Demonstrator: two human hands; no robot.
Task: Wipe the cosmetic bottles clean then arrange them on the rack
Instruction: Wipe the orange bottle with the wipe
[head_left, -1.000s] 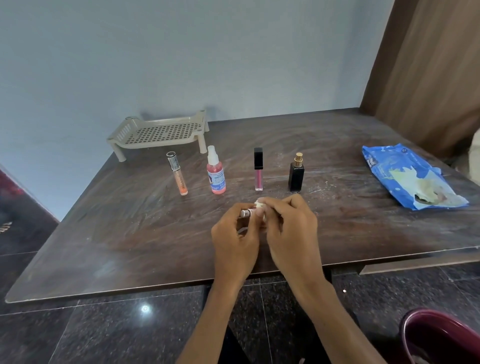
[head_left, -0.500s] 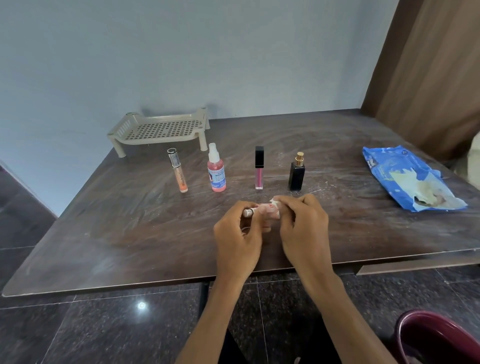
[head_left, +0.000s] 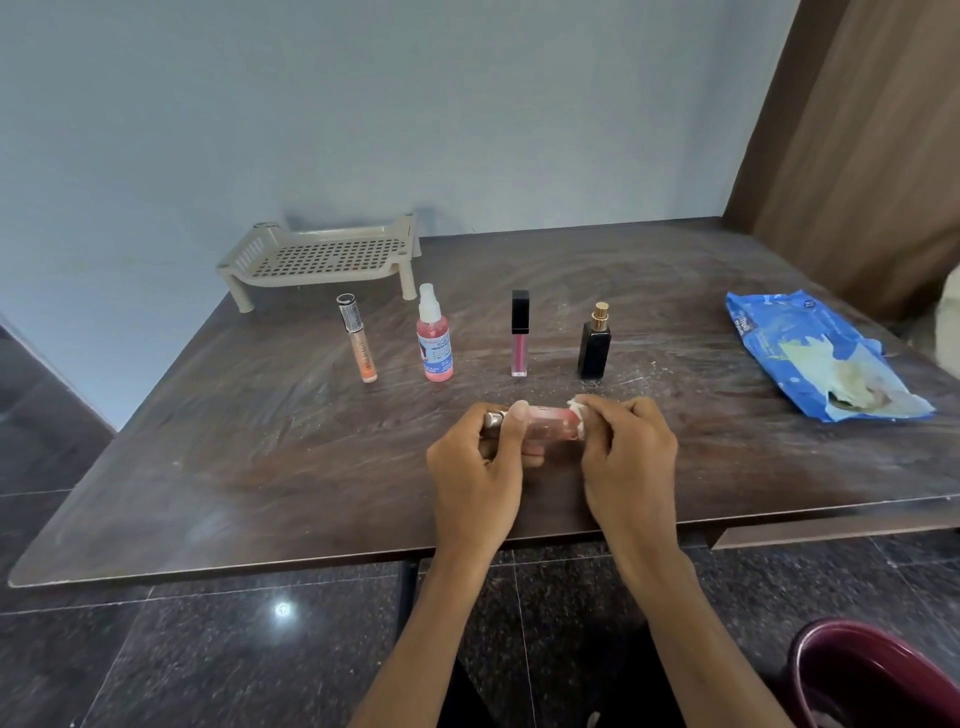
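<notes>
My left hand (head_left: 475, 470) grips a small pink bottle (head_left: 550, 423) with a silver cap, held sideways just above the table (head_left: 234, 467). My right hand (head_left: 626, 457) pinches a white wipe (head_left: 577, 410) against the bottle's right end. Behind them stand an orange tube (head_left: 358, 340), a pink spray bottle (head_left: 434, 338), a pink lip gloss with a black cap (head_left: 519, 332) and a black perfume bottle (head_left: 595, 343) in a row. The beige perforated rack (head_left: 322, 257) sits at the table's back left with nothing on it.
A blue wipes packet (head_left: 821, 353) lies open at the table's right. A dark red bin (head_left: 878, 675) stands on the floor at the lower right. A brown curtain (head_left: 857, 156) hangs at the right. White smears mark the tabletop near the perfume bottle.
My right hand with the wipe has slid rightwards along the pink bottle to its end, so more of the bottle's body shows. The standing bottles have not moved.
</notes>
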